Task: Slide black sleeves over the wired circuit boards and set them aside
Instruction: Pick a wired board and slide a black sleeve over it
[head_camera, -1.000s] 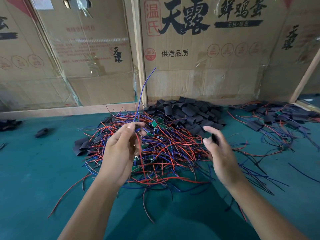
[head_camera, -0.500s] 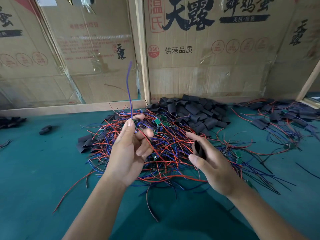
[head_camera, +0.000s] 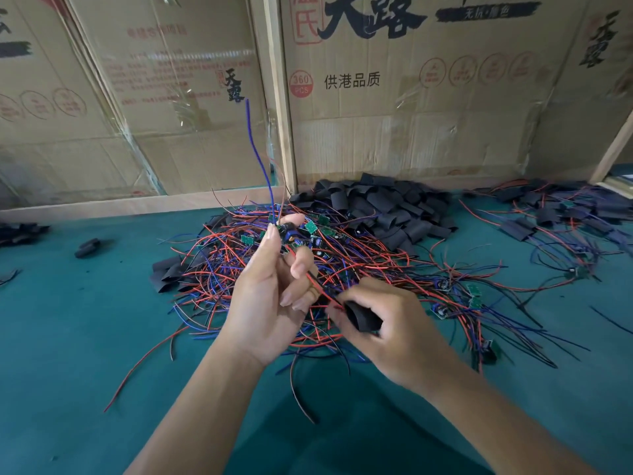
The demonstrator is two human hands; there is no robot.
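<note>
Pinching the small wired circuit board (head_camera: 291, 233), left hand (head_camera: 270, 303) fingers hold its red wire slanting down toward the short black sleeve (head_camera: 363, 315) gripped by right hand (head_camera: 397, 330) fingers just beside.

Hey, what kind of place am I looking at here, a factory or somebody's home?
Probably a small makeshift assembly workshop: flattened egg cartons wall off a green-covered work surface, with a heap of wired circuit boards and a pile of black sleeves for hand assembly.

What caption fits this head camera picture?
Left hand holds a wired board; right hand brings a black sleeve to its wires.
</note>
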